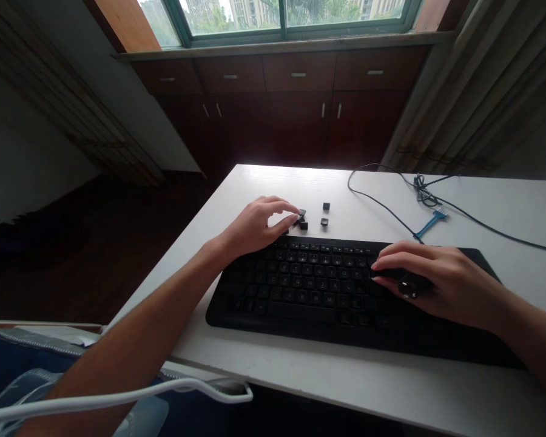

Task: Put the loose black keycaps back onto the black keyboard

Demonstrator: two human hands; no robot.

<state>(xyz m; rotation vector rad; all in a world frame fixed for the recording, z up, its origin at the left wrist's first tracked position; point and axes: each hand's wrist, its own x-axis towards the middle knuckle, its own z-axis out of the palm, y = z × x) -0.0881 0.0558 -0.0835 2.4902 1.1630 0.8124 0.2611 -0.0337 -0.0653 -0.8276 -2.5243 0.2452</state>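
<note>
A black keyboard (303, 312) lies on the white table, with some keys missing their caps. Beyond its back edge, my left hand (255, 221) pinches a small black keycap (303, 213) between thumb and index finger. Another keycap (304, 226) lies just below those fingertips, and two more, a farther keycap (326, 206) and a nearer keycap (324, 222), sit to the right. Over the keyboard's right part, my right hand (441, 279) is closed around a black object with a shiny rounded end (412, 285). Its kind is unclear, and the fingers hide much of it.
A small blue brush (431, 223) rests behind the keyboard near a tangled black cable (422, 189). A white curved bar (200, 388) and a blue bag (9, 358) are at the lower left. Dark red cabinets (295, 121) stand beyond the table (273, 370).
</note>
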